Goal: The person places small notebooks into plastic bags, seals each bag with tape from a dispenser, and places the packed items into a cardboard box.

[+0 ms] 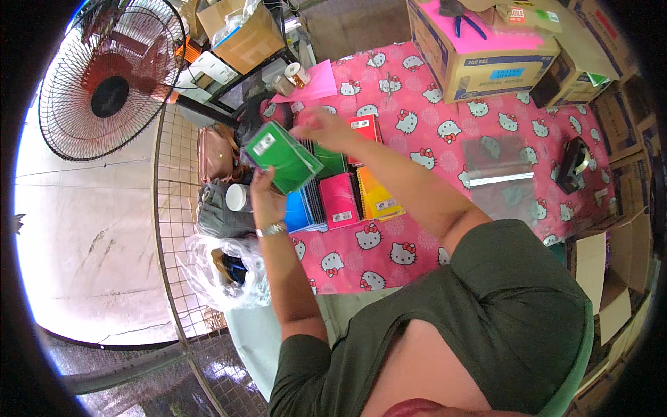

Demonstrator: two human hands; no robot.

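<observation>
My left hand (262, 184) is closed on the lower left edge of a green notebook (281, 156), raised and tilted above the table. A shiny clear edge shows along its side, perhaps a plastic sleeve. Near the upper right corner of this notebook is my right hand (323, 131), its fingers smeared by motion, so its grip is unclear. Beneath and beside them lie spiral notebooks in groups: a blue one (297, 210), a pink one (338, 201), a yellow one (382, 189), a red one (366, 127) and another green one (331, 162), partly hidden.
A pink patterned cloth (403, 254) covers the table. Clear plastic bags (497, 163) and a black tape dispenser (573, 165) lie to the right. Cartons (504, 66) stand at the back right. A white-lidded jar (237, 198), a plastic bag (222, 274) and a fan (111, 96) are left.
</observation>
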